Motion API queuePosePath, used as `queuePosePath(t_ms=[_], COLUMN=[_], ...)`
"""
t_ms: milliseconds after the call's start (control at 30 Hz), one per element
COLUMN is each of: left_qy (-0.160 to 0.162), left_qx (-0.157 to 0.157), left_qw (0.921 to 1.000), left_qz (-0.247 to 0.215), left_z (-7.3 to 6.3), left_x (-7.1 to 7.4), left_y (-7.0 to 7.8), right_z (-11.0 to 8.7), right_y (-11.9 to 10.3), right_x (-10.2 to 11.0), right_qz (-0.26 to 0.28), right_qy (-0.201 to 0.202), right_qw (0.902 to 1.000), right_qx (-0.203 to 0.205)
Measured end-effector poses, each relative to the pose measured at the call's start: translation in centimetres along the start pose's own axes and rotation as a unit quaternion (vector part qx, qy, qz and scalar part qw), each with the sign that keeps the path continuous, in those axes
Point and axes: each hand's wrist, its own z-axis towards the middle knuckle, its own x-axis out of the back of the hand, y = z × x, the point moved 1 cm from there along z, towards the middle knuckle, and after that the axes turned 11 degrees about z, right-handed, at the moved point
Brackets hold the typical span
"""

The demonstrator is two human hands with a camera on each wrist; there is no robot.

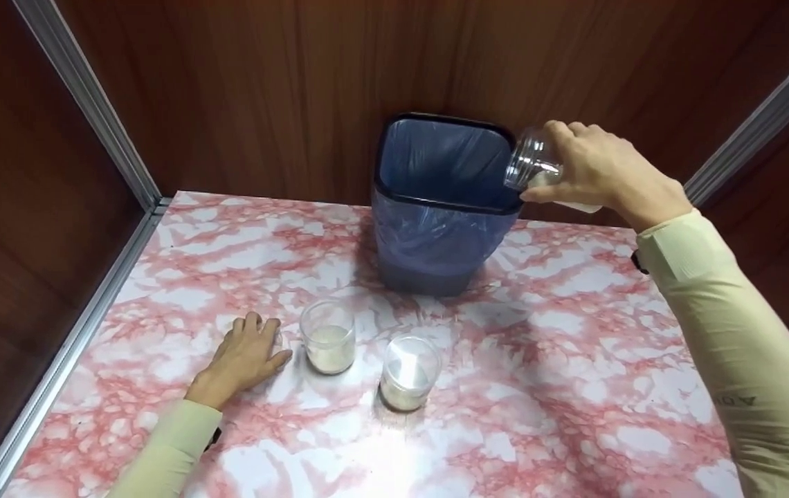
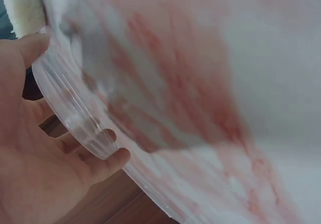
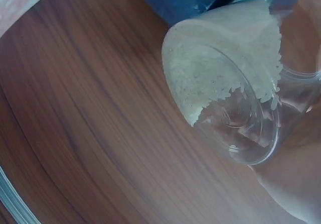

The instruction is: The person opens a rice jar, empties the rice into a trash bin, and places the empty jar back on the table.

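Tilted on its side, a clear jar of white rice [image 3: 220,58] is gripped by my right hand [image 1: 599,166]. Its mouth points left, over the right rim of a blue bin [image 1: 429,270] with a black rim and a plastic liner. The rice lies along the jar's lower wall and base. My left hand [image 1: 246,353] is low over the table, holding a clear plastic lid [image 2: 75,108] between thumb and fingers; in the head view the hand mostly hides it. Just right of that hand stands an upright clear jar [image 1: 330,353] partly filled with rice.
A second clear jar [image 1: 405,394] with rice at its bottom stands nearer the front, right of the first. Everything rests on a red-and-white marbled table [image 1: 214,242]. Brown wood-grain panels [image 1: 263,90] with metal corner strips [image 1: 90,90] enclose the back and sides.
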Motion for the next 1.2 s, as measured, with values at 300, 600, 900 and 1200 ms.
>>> queuePosePath(t_ms=[300,600,900,1200], left_qy=[-0.001,0.006,0.013,0.007], left_qx=[-0.014,-0.012,-0.016,-0.014], left_qw=[0.9999,0.9999,0.9998,0.9999], left_qz=[-0.001,-0.001,0.002,-0.002], left_z=[-0.2,-0.1,0.0,-0.2], left_x=[-0.5,-0.6,-0.6,-0.8], left_y=[-0.3,-0.4,-0.2,-0.2], right_z=[1.0,1.7,1.9,2.3], right_y=[-0.2,-1.1,-1.2,-1.4], right_x=[-0.4,-0.7,-1.1,-1.2], right_qz=[-0.027,-0.06,-0.095,-0.114], right_qy=[0.004,0.039,0.073,0.073], right_qw=[0.9993,0.9955,0.9884,0.9857], right_qx=[0.026,0.062,0.094,0.1])
